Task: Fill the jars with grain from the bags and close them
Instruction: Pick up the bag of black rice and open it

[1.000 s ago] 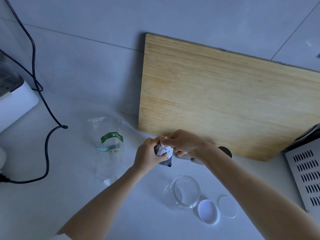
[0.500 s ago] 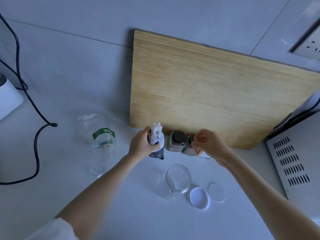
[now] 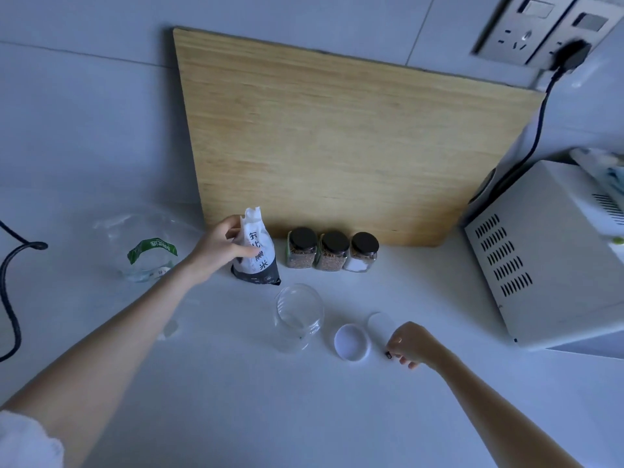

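Counter (image 3: 236, 400) with jar (image 3: 299, 315), lid (image 3: 352, 342), bag (image 3: 258, 255)

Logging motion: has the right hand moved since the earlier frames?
Yes: the right hand drew back from the black-capped jars to beside the white lid.

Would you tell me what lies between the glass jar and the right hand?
A white lid, with a flat disc just behind, in the head view.

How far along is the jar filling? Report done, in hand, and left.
Done: three small jars stand capped with contents. In hand: the left hand grips the grain bag upright; the right hand pinches a small dark scrap. Left: the clear jar looks empty, its white lid lying beside it; fill and close.
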The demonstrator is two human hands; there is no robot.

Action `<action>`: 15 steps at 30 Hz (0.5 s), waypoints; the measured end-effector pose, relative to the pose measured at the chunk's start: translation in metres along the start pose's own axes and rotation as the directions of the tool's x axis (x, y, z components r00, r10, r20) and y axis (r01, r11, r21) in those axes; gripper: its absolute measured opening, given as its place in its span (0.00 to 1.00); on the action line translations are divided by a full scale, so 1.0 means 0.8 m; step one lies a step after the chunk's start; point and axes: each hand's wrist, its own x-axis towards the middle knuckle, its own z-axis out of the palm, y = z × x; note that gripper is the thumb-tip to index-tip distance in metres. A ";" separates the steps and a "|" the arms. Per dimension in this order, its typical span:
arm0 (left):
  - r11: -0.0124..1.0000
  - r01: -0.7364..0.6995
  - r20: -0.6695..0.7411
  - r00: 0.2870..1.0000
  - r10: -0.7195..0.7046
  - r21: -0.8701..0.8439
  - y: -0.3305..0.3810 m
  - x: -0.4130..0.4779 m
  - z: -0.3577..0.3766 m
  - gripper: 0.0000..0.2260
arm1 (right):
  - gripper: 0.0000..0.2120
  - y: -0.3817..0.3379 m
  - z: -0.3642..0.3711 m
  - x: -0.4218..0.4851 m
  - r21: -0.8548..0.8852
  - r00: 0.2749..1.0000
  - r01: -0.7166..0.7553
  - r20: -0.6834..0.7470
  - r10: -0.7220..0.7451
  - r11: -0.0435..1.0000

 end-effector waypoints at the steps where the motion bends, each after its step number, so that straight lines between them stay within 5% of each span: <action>1: 1.000 0.001 0.022 1.000 -0.001 0.000 0.000 -0.002 -0.003 0.22 | 0.05 -0.002 -0.002 -0.002 -0.071 1.000 0.009 -0.021 -0.010 0.997; 3: 1.000 -0.018 0.037 0.999 0.018 0.013 0.000 -0.008 -0.008 0.16 | 0.10 -0.012 -0.010 -0.010 -0.173 0.992 0.043 -0.113 -0.063 0.984; 9: 0.956 -0.078 -0.230 0.962 0.146 0.282 0.000 -0.008 0.002 0.08 | 0.12 -0.103 -0.052 -0.056 0.025 0.876 0.389 -0.319 -0.361 0.921; 15: 0.877 -0.161 -0.269 0.913 0.307 0.453 -0.003 -0.026 0.012 0.23 | 0.10 -0.202 -0.060 -0.088 -0.047 0.666 0.668 -0.409 -0.624 0.743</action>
